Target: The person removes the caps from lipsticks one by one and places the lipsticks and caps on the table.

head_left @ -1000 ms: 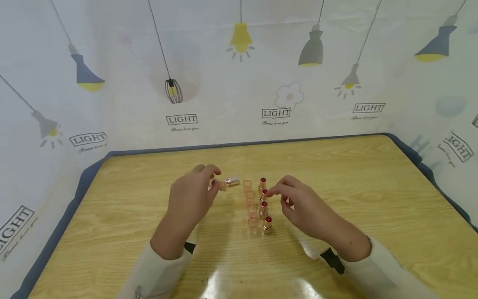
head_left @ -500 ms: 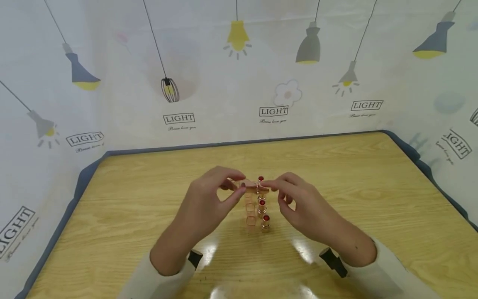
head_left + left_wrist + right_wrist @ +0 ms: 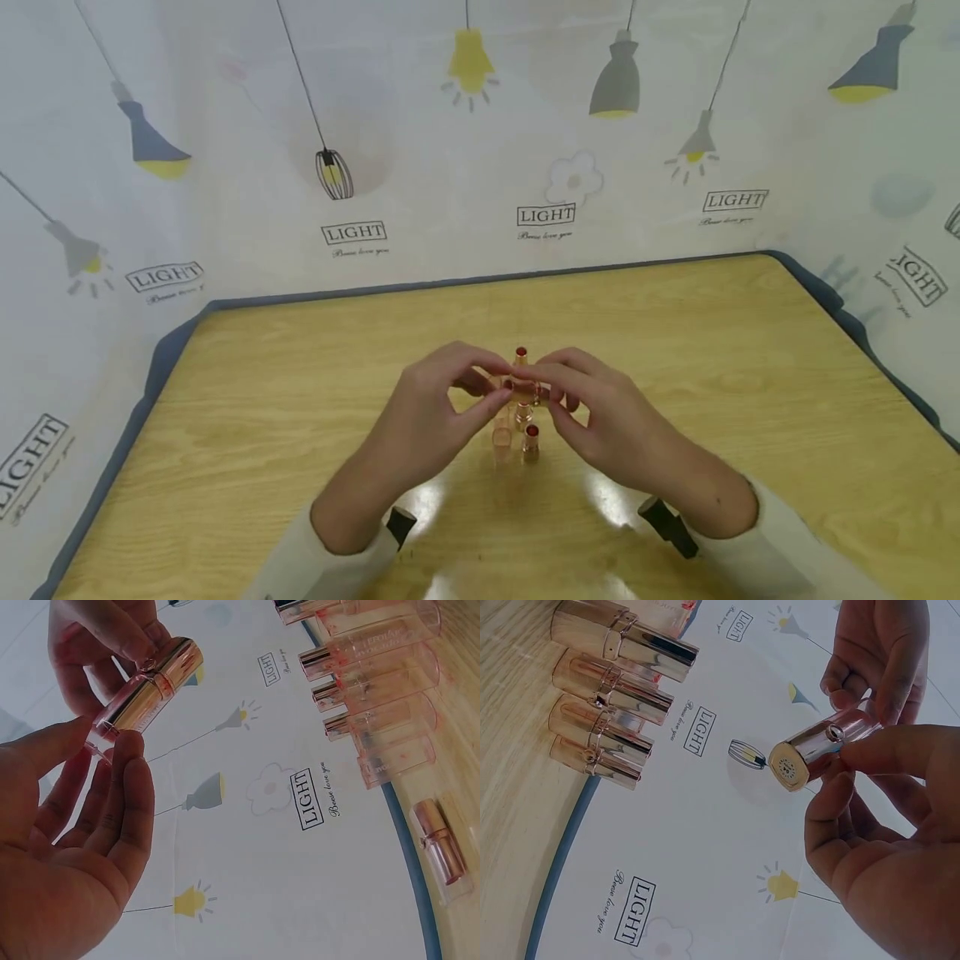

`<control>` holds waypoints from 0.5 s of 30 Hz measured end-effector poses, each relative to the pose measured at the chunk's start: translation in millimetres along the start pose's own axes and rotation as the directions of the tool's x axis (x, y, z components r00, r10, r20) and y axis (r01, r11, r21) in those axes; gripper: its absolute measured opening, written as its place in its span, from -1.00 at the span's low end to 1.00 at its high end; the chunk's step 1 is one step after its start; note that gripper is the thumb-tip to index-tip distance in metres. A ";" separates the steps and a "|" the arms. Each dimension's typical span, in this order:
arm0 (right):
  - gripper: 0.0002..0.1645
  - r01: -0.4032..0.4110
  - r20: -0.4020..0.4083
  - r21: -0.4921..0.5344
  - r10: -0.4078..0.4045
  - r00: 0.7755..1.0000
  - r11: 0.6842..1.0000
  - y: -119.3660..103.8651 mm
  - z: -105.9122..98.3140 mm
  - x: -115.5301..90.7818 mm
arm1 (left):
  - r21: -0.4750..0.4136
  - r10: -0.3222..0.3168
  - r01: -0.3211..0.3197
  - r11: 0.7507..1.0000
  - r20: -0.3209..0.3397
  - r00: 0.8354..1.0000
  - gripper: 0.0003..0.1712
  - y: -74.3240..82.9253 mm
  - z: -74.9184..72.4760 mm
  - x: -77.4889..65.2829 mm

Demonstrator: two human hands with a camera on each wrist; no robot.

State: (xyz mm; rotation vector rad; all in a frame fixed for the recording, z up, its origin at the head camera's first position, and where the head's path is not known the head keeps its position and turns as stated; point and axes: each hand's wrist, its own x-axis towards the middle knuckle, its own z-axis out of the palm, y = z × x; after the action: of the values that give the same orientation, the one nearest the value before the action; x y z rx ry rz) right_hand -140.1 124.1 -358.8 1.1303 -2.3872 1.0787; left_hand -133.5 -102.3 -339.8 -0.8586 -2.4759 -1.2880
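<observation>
My left hand (image 3: pixel 446 408) and right hand (image 3: pixel 600 408) meet over the middle of the table, both pinching one lipstick (image 3: pixel 161 679). Its base is shiny gold, and a clear part covers its other end. Left thumb and fingers grip the clear end, while the right thumb and fingers hold the gold base. Below and around the hands stand several uncapped gold lipsticks (image 3: pixel 531 443) with red tips, in a row. Alongside runs a row of clear pinkish caps (image 3: pixel 502 442), partly hidden by my left hand.
Another lipstick (image 3: pixel 442 847) in a clear cap lies on its side on the wooden table (image 3: pixel 300 358). A lamp-patterned white cloth (image 3: pixel 435 200) rises behind the table, whose far edge has a blue border (image 3: pixel 360 292).
My left hand has moved right, from the left of the rows to above them. The right hand has left the standing lipstick it was touching, and both hands now hold a lipstick between them.
</observation>
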 end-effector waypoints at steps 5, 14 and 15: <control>-0.41 -0.017 0.021 0.014 0.016 1.000 1.000 0.1 0.1 0.3 | -0.011 0.013 -0.013 1.000 0.006 1.000 -0.76 -0.4 3.0 -1.1; -0.46 0.003 0.005 -0.001 -0.003 1.000 1.000 2.8 0.4 1.2 | -0.001 0.043 -0.043 0.999 -0.005 0.999 -0.78 1.5 6.4 -0.1; -0.47 0.001 0.005 -0.006 -0.001 1.000 1.000 3.2 0.5 0.9 | -0.002 0.041 -0.041 0.999 -0.005 0.999 -0.78 1.7 6.4 -0.2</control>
State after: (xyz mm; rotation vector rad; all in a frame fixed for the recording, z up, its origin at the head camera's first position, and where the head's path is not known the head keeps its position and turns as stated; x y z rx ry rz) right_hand -143.1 124.5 -360.3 1.1327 -2.3917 1.0696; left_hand -131.9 -96.4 -342.6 -0.9006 -2.4410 -1.2774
